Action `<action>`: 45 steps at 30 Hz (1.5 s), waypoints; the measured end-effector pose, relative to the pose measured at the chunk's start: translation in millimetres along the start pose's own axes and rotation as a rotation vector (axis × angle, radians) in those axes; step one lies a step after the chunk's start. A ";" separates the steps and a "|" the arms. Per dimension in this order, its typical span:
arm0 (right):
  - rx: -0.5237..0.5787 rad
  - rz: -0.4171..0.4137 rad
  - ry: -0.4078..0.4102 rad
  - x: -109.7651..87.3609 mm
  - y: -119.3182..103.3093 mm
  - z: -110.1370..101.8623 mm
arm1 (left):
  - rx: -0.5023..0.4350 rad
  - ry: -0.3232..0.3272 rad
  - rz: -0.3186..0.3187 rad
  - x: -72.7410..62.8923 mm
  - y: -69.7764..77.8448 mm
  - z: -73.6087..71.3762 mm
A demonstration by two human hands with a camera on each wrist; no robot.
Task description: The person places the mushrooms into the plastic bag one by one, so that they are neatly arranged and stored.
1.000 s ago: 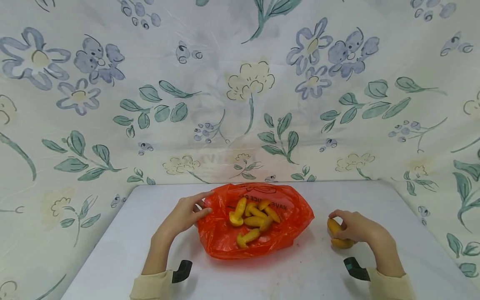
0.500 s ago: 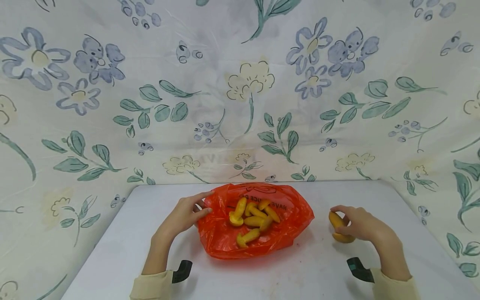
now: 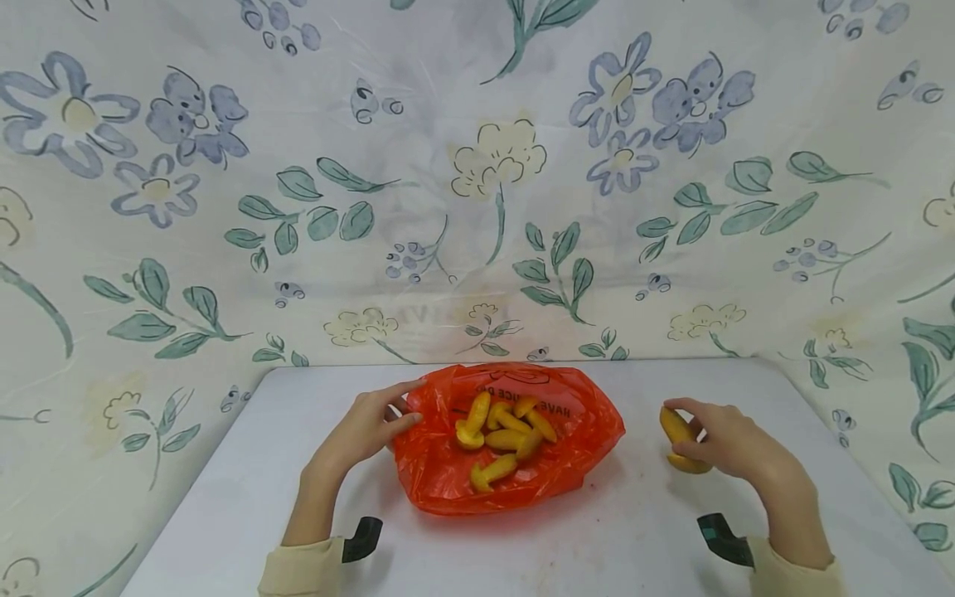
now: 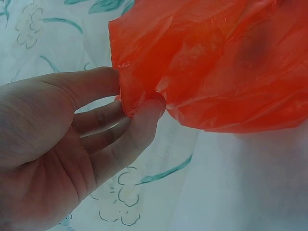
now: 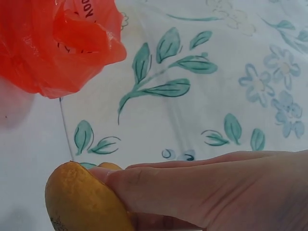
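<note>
A red plastic bag point(image 3: 429, 485) lies with its mouth spread wide on the table. Several yellow mushrooms point(image 3: 472, 427) rest inside it. My left hand point(image 3: 366, 427) holds the bag's left edge; in the left wrist view, thumb and fingers pinch a fold of the red plastic point(image 4: 139, 82). Right of the bag, my right hand point(image 3: 734, 439) grips another yellow mushroom point(image 3: 674, 424) between thumb and fingers. The right wrist view shows its rounded, orange-yellow surface point(image 5: 82, 197) up close, partly cut off by the frame's bottom edge.
The white table point(image 3: 582, 551) bears small dark specks in front of the bag. A floral cloth point(image 3: 425, 207) hangs behind the table and along both sides. Dark camera mounts point(image 3: 363, 541) stick out at both wrists.
My right hand has shifted up and a little to the right in the head view, with the mushroom in its grip. The left hand and the bag have barely moved.
</note>
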State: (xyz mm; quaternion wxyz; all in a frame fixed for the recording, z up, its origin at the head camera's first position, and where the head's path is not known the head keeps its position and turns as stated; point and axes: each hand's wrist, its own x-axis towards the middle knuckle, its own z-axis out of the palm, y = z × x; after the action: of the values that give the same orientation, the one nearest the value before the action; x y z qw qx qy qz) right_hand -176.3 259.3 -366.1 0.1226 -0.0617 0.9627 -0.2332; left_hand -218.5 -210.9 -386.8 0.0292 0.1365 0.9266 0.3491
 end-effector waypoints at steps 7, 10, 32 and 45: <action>-0.008 -0.034 0.045 -6.3 3.3 -4.5 | 0.003 -0.003 0.006 0.6 -0.2 -0.3; -0.010 -0.040 0.059 -8.5 6.5 -7.1 | -0.003 -0.004 0.008 0.7 -0.4 -0.2; -0.029 -0.152 0.141 -14.0 -8.3 -24.6 | -0.029 -0.020 0.011 1.5 0.4 0.9; -0.124 -0.195 0.181 -12.1 -47.9 -48.4 | -0.029 -0.020 0.014 1.1 1.8 -0.8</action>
State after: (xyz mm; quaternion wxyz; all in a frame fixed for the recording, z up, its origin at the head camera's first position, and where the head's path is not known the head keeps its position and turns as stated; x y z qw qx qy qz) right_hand -174.5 240.1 -299.7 0.0083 -0.1411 0.9718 -0.1888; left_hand -219.3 -209.8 -385.0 0.0380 0.1461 0.9201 0.3615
